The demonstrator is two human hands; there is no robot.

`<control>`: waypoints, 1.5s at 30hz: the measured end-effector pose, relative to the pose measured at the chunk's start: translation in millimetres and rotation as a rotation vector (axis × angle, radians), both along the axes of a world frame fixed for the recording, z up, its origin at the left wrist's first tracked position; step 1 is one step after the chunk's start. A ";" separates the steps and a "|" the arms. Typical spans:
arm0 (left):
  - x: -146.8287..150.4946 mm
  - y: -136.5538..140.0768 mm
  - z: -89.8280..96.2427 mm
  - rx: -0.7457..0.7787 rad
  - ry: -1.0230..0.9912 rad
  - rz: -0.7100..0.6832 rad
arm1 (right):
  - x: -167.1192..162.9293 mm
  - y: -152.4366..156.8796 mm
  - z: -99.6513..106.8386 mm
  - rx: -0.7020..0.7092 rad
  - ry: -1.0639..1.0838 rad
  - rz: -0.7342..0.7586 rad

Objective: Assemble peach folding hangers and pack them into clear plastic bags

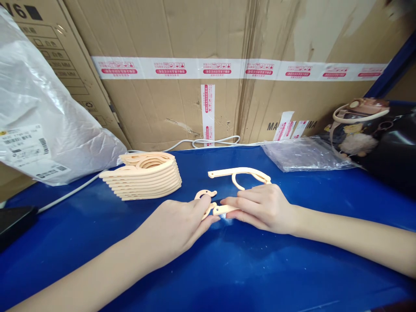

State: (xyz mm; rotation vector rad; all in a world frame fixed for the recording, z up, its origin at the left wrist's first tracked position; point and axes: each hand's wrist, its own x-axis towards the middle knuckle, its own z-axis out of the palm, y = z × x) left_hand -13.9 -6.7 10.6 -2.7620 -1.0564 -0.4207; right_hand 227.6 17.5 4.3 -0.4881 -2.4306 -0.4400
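My left hand (183,223) is closed, pinching a cream plastic hanger hook (199,195) between thumb and fingers. Just right of it, my right hand (260,207) grips a cream hanger arm (221,210), its holed end touching or almost touching the hook's lower end; I cannot tell whether they are joined. Beyond my right hand, another curved hanger part (238,171) lies on the blue table (227,273), partly hidden behind the knuckles. To the left stands a neat stack of folded cream hangers (146,182).
A large cardboard box (162,108) walls off the back. At left are a white plastic mailer bag (55,112), a white cable (73,190) and a dark object (16,225). Back right hold a clear plastic bag (299,154), a brown-lidded bottle (364,110) and a black bag (394,147).
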 end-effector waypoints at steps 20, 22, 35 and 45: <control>1.3 1.4 -0.2 0.284 0.109 -0.083 | -1.6 2.5 -2.2 -0.156 -0.055 -0.003; 2.3 1.7 -0.9 0.384 0.131 -0.078 | -1.7 3.1 -1.3 -0.189 -0.058 0.000; 6.5 -1.5 3.4 0.379 0.061 -0.144 | 0.7 6.7 -3.0 -0.339 -0.047 0.081; 0.9 -1.0 1.2 0.189 -0.094 -0.089 | 1.9 15.3 4.2 -0.374 0.299 -0.203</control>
